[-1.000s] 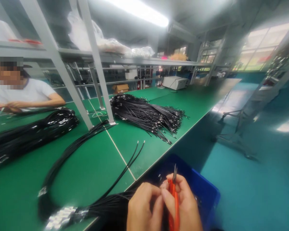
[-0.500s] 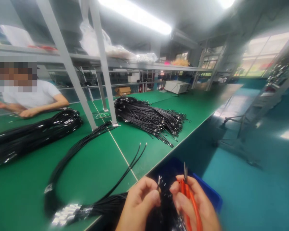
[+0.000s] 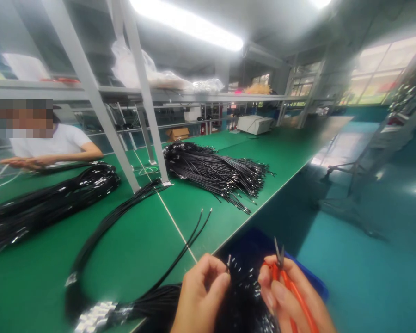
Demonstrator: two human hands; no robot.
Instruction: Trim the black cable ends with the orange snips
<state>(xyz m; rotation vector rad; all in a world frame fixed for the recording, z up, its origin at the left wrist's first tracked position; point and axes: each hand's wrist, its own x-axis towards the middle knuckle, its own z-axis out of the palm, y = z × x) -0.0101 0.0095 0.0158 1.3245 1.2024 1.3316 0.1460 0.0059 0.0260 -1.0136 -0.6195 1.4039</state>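
The snips have bright orange-red handles and slim dark blades that stand parted in a narrow V, tips up; they are over the blue bin, near its right side. Black cables lie left of the bin, gathered into a thick bundle with a glossy pale wrapping, and run behind the left hand toward the bin. Two thin strands with light tips stick out from the bundle, left of the bin. More dark cable ends with small bright tips show in front of the bin, between the hands.

The left hand, at the bin's left side, pinches thumb against forefinger on a small pale-tipped piece, mostly hidden and too blurred to identify. The right hand, over the bin's right part, is curled round the snips' handles, fingers bent.

The green table extends left of the bin; beyond the bin, a large heap of black cables rests on it.
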